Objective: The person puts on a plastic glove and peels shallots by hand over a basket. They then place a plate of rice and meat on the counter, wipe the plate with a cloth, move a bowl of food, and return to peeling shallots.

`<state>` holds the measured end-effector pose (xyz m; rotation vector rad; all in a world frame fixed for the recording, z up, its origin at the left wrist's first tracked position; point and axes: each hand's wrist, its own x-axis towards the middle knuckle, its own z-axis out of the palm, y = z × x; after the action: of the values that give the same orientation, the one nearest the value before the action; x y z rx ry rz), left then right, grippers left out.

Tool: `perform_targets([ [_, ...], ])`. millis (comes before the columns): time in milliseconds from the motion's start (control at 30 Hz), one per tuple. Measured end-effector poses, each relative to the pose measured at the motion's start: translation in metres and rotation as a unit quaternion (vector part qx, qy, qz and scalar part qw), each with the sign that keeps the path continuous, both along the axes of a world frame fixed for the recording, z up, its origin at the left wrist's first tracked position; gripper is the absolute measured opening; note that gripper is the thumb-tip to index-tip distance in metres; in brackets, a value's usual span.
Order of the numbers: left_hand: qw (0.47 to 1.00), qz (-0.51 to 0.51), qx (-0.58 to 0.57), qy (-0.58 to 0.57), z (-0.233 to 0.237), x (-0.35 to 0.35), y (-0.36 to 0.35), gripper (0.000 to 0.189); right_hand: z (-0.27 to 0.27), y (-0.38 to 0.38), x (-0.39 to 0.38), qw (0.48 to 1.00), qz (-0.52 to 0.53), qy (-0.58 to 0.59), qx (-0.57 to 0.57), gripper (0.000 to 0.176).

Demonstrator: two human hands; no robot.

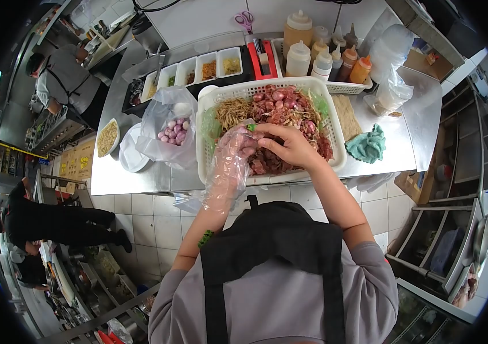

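- while the clear plastic glove (228, 178) creases and shines over the left hand (240, 143), its fingers are hard to separate; i cannot tell how tight its grip is or whether something sits inside it.
- the bare right hand (285, 144) bends in from the other side, thumb and forefinger nearly together at the glove; whether they pinch the plastic or a small piece is too small to tell.
- both hands are above the white basket (202, 129), near its front, covering part of what lies there.
- in the basket, the reddish shallots (278, 102) fill the middle and right, mixed with loose skins; the lower part of the heap is out of sight.
- thin brown strands (233, 112) lie in the basket's back left, their lower edge partly behind the glove.
- left of the basket, a cloudy plastic bag (161, 109) holds smooth purple shallots (174, 132); its folds blur a pale round thing behind them.
- a crumpled green cloth (368, 144) lies to the right on the steel table (424, 126), beside a board (345, 117) that the basket partly hides.
- squeeze bottles (298, 58) stand behind, some overlapping, their contents unclear.
- at the left, a co-worker (67, 74) is bent by the wide lens.
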<state>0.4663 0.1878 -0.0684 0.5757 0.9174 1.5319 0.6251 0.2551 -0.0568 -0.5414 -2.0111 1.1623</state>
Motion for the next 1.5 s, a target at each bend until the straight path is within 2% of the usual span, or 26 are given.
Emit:
perform_targets([
  [100,0.999,0.030,0.000,-0.022,-0.001,0.002,0.000,0.033,-0.003,0.003,-0.001,1.000,-0.003,0.000,0.010,0.027],
  [167,0.997,0.034,0.006,0.064,0.001,0.005,0.000,0.032,-0.005,0.006,-0.002,0.999,-0.019,-0.002,0.036,0.026],
  [400,1.000,0.018,0.022,0.004,-0.005,0.001,0.000,0.030,0.006,0.001,0.003,0.998,-0.061,-0.015,-0.026,0.024],
  [467,0.999,0.028,0.013,-0.011,-0.004,0.001,0.001,0.031,0.004,-0.002,0.004,0.999,-0.015,0.020,-0.027,0.024],
  [767,0.998,0.049,-0.003,0.027,0.003,0.006,-0.001,0.030,-0.003,0.004,-0.001,0.999,-0.012,0.002,0.031,0.023],
  [900,0.999,0.045,0.012,0.025,-0.002,0.004,-0.001,0.030,0.000,0.003,0.000,1.000,-0.024,0.011,0.002,0.023],
  [967,0.999,0.021,0.025,-0.037,-0.006,0.000,0.000,0.031,-0.001,0.004,0.003,0.999,-0.047,0.004,-0.012,0.023],
  [1200,0.996,-0.002,0.047,-0.073,-0.001,-0.002,-0.005,0.034,0.001,0.003,0.007,0.998,-0.050,-0.001,-0.040,0.025],
  [1267,0.996,0.000,0.047,-0.075,0.000,-0.001,-0.004,0.034,0.000,0.003,0.010,0.998,0.009,0.002,-0.070,0.027],
  [1400,0.994,0.007,0.059,-0.096,-0.005,0.000,-0.002,0.032,0.001,-0.002,0.005,1.000,0.006,0.006,0.004,0.029],
  [1500,0.994,0.005,0.066,-0.083,-0.005,0.001,-0.002,0.030,0.000,0.000,0.004,1.000,0.001,0.002,0.015,0.027],
])
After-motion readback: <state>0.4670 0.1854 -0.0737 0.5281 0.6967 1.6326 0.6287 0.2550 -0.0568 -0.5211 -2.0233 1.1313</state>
